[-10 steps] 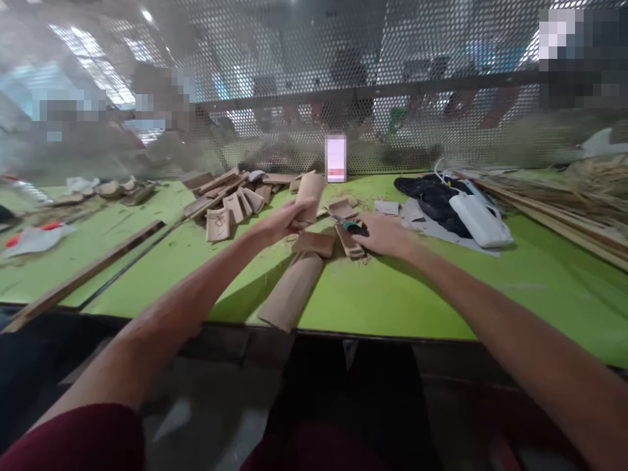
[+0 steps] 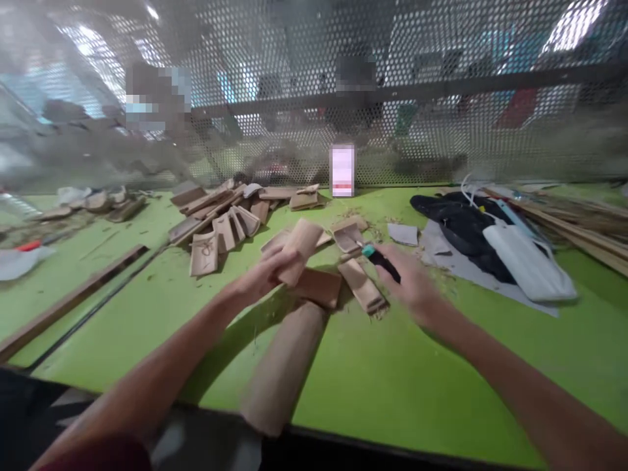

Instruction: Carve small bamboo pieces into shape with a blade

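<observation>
At the far left, a long wooden strip (image 2: 73,297) is lying aslant on the green table (image 2: 392,386), and a pile of wooden pieces (image 2: 216,203) is resting to its right. Compared with the earlier frame, the whole tabletop is showing lower and larger in the view. The left hand (image 2: 267,271) is now holding its wooden piece (image 2: 304,242) nearer the person, where before it was overlapping the pile. The left forearm is slanting in from the lower left, and the fingers are grasping the piece by its lower end, keeping it tilted over a brown block (image 2: 316,288). Below, a long curved piece (image 2: 284,366) is lying with its near end at the table's front edge. Right of the block, a small slat (image 2: 362,286) is lying, with a dished piece (image 2: 347,237) behind it. The right hand (image 2: 409,281) is gripping the black handle of a green-collared tool (image 2: 385,263), more of which is showing than before; its tip is pointing up and left, and the forearm is reaching in from the lower right. Farther right, a black cloth item (image 2: 461,229) is lying beside a white object (image 2: 532,261)
</observation>
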Motion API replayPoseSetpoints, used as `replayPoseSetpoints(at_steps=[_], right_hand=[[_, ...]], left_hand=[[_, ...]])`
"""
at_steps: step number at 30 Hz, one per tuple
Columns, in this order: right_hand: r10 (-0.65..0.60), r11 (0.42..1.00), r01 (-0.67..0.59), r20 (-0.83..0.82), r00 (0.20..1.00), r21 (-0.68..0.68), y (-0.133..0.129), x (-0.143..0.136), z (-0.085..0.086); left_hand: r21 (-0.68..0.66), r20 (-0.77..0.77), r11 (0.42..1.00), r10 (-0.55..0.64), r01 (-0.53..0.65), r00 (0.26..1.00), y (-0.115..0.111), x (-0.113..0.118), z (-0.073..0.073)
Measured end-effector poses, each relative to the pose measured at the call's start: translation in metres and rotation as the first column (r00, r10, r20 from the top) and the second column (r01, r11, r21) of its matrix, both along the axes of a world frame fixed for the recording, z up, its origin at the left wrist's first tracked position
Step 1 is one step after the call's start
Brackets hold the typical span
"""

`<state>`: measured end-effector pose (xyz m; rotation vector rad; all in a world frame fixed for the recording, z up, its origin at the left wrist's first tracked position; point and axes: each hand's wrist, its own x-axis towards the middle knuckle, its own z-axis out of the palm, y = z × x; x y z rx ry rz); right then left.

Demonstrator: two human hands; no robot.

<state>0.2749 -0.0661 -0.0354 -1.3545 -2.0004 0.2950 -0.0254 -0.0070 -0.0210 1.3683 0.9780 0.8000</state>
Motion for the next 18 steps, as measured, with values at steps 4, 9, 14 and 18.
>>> replayPoseSetpoints(at_steps=[4, 9, 14, 18], right_hand=[[0.023, 1.000, -0.023, -0.045, 0.999, 0.009, -0.001, 0.003, -0.001], [-0.112, 0.993, 0.114, -0.058, 0.992, 0.037, 0.004, 0.005, -0.007], [-0.181, 0.983, 0.181, -0.047, 0.982, 0.005, 0.009, 0.006, -0.016], [-0.209, 0.978, 0.209, -0.060, 0.976, -0.005, 0.013, 0.005, -0.021]], left_hand=[[0.370, -0.322, 0.929, 0.149, -0.020, 0.935, 0.008, -0.004, -0.004], [0.461, -0.351, 0.878, 0.313, -0.128, 0.882, 0.026, -0.009, -0.026], [0.553, -0.388, 0.823, 0.394, -0.132, 0.833, 0.034, -0.011, -0.030], [0.611, -0.389, 0.783, 0.425, -0.116, 0.817, 0.031, -0.010, -0.023]])
